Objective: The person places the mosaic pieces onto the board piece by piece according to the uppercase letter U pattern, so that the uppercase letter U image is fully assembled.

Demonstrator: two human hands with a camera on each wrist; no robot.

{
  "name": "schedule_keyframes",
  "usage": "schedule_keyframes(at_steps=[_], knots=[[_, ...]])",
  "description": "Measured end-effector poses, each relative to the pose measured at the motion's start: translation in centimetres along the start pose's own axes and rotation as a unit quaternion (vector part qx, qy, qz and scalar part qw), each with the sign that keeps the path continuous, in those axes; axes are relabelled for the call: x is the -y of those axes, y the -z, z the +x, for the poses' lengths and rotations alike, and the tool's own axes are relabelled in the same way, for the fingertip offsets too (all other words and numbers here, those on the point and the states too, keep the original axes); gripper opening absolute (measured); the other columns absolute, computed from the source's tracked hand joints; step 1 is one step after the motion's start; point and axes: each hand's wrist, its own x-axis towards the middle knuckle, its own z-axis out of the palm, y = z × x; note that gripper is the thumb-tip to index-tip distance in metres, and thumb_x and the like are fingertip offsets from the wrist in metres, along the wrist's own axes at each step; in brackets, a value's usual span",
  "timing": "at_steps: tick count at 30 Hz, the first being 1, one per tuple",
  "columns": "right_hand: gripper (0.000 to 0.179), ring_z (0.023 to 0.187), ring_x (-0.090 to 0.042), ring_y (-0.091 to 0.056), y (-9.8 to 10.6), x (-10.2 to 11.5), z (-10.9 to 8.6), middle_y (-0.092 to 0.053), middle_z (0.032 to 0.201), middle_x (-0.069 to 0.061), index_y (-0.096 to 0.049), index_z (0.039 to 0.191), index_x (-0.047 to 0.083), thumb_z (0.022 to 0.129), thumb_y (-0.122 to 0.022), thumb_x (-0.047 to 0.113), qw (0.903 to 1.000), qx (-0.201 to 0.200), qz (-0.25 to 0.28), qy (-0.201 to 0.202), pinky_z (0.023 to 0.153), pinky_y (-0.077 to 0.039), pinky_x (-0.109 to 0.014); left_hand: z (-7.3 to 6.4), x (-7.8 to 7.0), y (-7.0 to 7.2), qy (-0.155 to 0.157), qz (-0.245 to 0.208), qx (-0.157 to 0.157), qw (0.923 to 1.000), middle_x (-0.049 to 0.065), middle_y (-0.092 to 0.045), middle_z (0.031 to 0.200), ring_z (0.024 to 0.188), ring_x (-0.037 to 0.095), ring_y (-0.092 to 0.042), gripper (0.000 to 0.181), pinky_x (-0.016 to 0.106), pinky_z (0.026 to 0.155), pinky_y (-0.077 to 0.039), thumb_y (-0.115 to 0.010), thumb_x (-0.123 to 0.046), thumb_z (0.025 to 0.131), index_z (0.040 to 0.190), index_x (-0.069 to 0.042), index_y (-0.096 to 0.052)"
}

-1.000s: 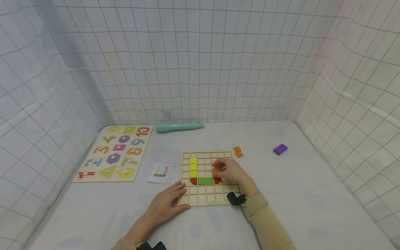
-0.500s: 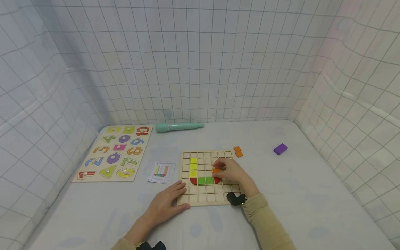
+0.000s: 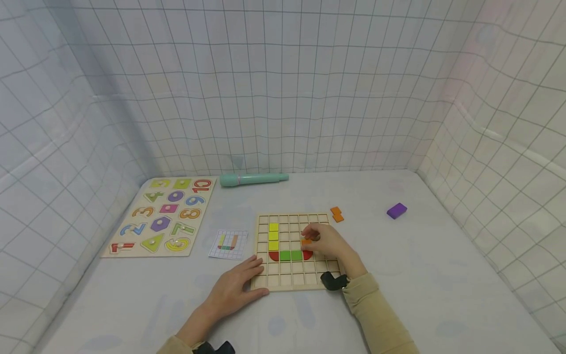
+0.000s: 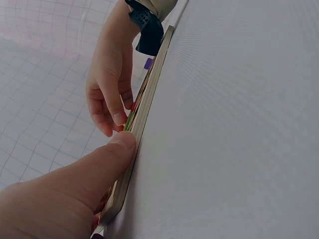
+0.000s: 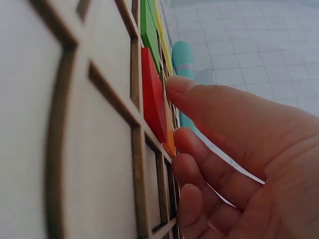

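A wooden grid board (image 3: pixel 285 281) lies on the table. It carries a column of yellow square tiles (image 3: pixel 273 236), a row of green tiles (image 3: pixel 291 255) and a red rounded tile (image 5: pixel 153 94) at each end of that row. My left hand (image 3: pixel 234 291) rests at the board's left front corner, its thumb along the front edge in the left wrist view. Over the right part of the board, my right hand (image 3: pixel 325 242) pinches an orange tile (image 3: pixel 306 242) just above the right red tile. In the right wrist view the fingers partly hide this orange tile (image 5: pixel 169 142).
Two loose orange tiles (image 3: pixel 337 214) lie beyond the board's right back corner. A purple block (image 3: pixel 397 211) sits farther right. To the left are a pattern card (image 3: pixel 228 245) and a number puzzle board (image 3: pixel 168 219). A teal microphone-shaped object (image 3: pixel 254 180) lies at the back.
Both hands stay almost in place. The orange tile at my right fingertips shifts very slightly and shows a little less of its face now.
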Motion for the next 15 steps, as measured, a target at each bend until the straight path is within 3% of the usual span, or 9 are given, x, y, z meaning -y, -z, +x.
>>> schedule_keyframes(at_steps=[9, 15], knots=[[0.030, 0.088, -0.014, -0.057, 2.0, 0.2, -0.5, -0.061, 0.096, 0.002, -0.064, 0.108, 0.009, 0.084, -0.072, 0.025, 0.9993, -0.001, 0.036, 0.001, 0.079, -0.049, -0.033, 0.1, 0.0, 0.1, -0.004, 0.000, -0.002, 1.0000, 0.002, -0.055, 0.133, 0.130, 0.020, -0.042, 0.060, 0.042, 0.101, -0.040, -0.068, -0.052, 0.080, 0.120, -0.007, -0.065], [0.035, 0.095, -0.020, -0.059, 3.8, -0.3, -0.6, -0.062, 0.105, -0.003, -0.062, 0.114, 0.007, 0.088, -0.067, 0.029, 0.9977, -0.051, 0.041, 0.017, 0.081, -0.050, -0.038, 0.0, 0.1, 0.1, -0.001, -0.004, 0.004, 1.0000, 0.002, -0.055, 0.133, 0.130, 0.021, -0.041, 0.061, 0.042, 0.102, -0.039, -0.067, -0.053, 0.080, 0.120, -0.007, -0.065]])
